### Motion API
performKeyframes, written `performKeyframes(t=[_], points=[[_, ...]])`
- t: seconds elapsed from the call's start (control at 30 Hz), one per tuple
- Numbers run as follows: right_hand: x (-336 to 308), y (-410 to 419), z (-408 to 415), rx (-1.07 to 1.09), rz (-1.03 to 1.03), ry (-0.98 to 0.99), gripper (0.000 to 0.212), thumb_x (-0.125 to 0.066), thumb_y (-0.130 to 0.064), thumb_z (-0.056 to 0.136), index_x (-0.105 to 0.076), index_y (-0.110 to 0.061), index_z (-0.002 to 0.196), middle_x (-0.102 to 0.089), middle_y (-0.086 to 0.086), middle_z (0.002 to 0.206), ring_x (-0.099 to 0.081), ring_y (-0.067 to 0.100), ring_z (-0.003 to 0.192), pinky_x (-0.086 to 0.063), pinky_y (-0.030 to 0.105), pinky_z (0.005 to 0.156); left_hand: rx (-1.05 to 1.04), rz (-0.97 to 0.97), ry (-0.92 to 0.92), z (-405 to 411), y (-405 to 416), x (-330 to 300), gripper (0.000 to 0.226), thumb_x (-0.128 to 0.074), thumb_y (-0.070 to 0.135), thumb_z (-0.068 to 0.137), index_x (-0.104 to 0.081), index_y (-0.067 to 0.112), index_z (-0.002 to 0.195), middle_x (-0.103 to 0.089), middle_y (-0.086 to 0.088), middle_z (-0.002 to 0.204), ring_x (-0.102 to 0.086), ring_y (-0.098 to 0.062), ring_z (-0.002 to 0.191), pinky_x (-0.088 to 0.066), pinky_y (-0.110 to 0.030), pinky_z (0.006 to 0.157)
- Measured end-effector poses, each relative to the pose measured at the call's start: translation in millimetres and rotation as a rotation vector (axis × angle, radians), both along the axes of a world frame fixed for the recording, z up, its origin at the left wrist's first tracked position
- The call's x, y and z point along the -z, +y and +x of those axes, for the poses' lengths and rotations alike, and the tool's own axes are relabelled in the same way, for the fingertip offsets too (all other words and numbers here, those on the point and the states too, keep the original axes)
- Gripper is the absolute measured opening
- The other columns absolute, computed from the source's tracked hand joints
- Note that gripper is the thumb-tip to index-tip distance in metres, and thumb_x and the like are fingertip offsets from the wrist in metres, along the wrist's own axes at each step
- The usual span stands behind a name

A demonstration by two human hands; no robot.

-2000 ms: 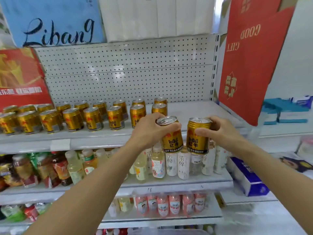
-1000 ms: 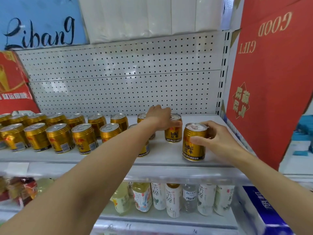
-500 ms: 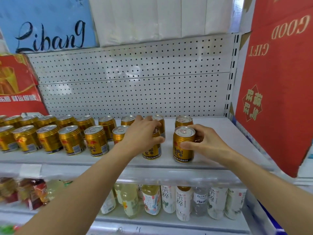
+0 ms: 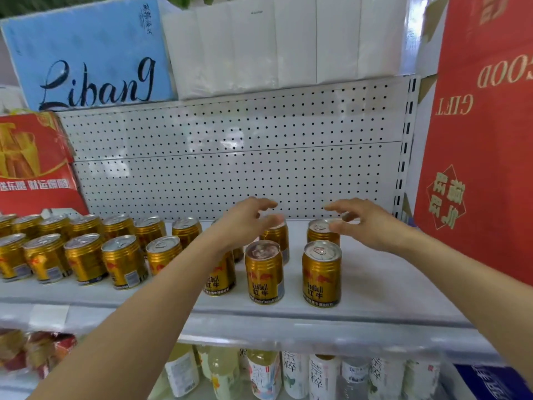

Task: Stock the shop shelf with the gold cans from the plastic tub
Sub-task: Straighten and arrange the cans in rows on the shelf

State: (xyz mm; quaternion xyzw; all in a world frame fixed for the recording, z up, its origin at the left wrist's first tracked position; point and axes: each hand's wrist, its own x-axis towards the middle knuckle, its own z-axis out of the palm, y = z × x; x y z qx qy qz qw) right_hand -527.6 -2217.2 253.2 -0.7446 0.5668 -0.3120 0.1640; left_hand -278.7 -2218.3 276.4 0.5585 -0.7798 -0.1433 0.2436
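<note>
Shelf: white metal with a pegboard back; the right part is bare, with room for more stock.
Neighbours: a red gift box stands at the shelf's right end, bottled drinks fill the tier below.
Gold cans: upright in two rows from the left edge to past the middle; the rightmost front pair, front-left can and front-right can, stand slightly apart, labels facing out, each with another can close behind.
Left hand: fingers spread and empty, hovering above and behind the front-left can, touching nothing that I can make out.
Right hand: likewise spread and empty, over the rear can on the right (whether a fingertip brushes its lid is unclear).
Tub: out of view.
Handling: sealed drink cans are probably fairly heavy for their size, rigid but dentable, with smooth slippery walls; best taken round the mid-body with thumb opposite fingers, set down flat so they do not topple their neighbours.
</note>
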Motion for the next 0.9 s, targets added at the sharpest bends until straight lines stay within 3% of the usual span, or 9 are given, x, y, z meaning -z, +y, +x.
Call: performKeyframes(t=[0.1,0.23,0.43,0.73,0.8,0.9], points=[[-4,-20,6,-0.071,0.153,0.141,0.042,-0.064,-0.034,0.089,-0.055,-0.039,0.13,-0.051,-0.007,0.138,-0.052,0.014,0.117,-0.042,0.031,0.088,-0.001,0.07,-0.121,-6,-30,1,0.052,-0.054,0.042,0.095,-0.042,0.03,0.144,-0.043,-0.001,0.149,-0.043,-0.021,0.132,-0.038,-0.037,0.103],[1,-34,12,-0.08,0.119,0.178,0.036,-0.066,-0.032,0.087,-0.062,-0.035,0.123,-0.05,-0.005,0.139,-0.049,0.019,0.122,-0.041,0.033,0.095,-0.015,0.177,-0.228,-11,-53,10,0.054,-0.059,0.036,0.093,-0.042,0.032,0.144,-0.042,-0.003,0.15,-0.043,-0.026,0.132,-0.037,-0.038,0.103],[8,-40,28,-0.05,0.011,0.148,0.033,-0.067,-0.027,0.087,-0.067,-0.023,0.121,-0.061,0.0,0.129,-0.053,0.013,0.107,-0.037,0.026,0.083,-0.014,0.125,-0.249,-10,-62,14,0.052,-0.06,0.036,0.093,-0.046,0.028,0.142,-0.046,-0.003,0.146,-0.044,-0.025,0.13,-0.038,-0.037,0.102],[9,-45,30,-0.042,0.039,0.168,0.033,-0.065,-0.03,0.088,-0.065,-0.025,0.121,-0.057,0.002,0.134,-0.05,0.022,0.123,-0.04,0.035,0.096,-0.015,0.136,-0.264,-10,-61,16,0.051,-0.057,0.037,0.094,-0.045,0.028,0.142,-0.044,-0.003,0.148,-0.043,-0.025,0.131,-0.037,-0.037,0.101],[7,-41,31,-0.041,0.074,0.165,0.035,-0.061,-0.036,0.091,-0.061,-0.028,0.125,-0.052,0.002,0.138,-0.046,0.024,0.127,-0.038,0.034,0.096,-0.015,0.126,-0.217,-8,-50,14,0.051,-0.055,0.039,0.095,-0.043,0.027,0.144,-0.041,-0.002,0.15,-0.041,-0.024,0.134,-0.036,-0.037,0.103],[-3,-14,27,0.024,0.019,0.077,0.042,-0.052,-0.051,0.091,-0.053,-0.039,0.131,-0.036,0.001,0.143,-0.033,0.024,0.136,-0.033,0.038,0.104,0.017,0.03,0.024,2,-16,9,0.051,-0.049,0.048,0.096,-0.044,0.028,0.143,-0.04,0.004,0.15,-0.041,-0.017,0.134,-0.034,-0.032,0.102]])
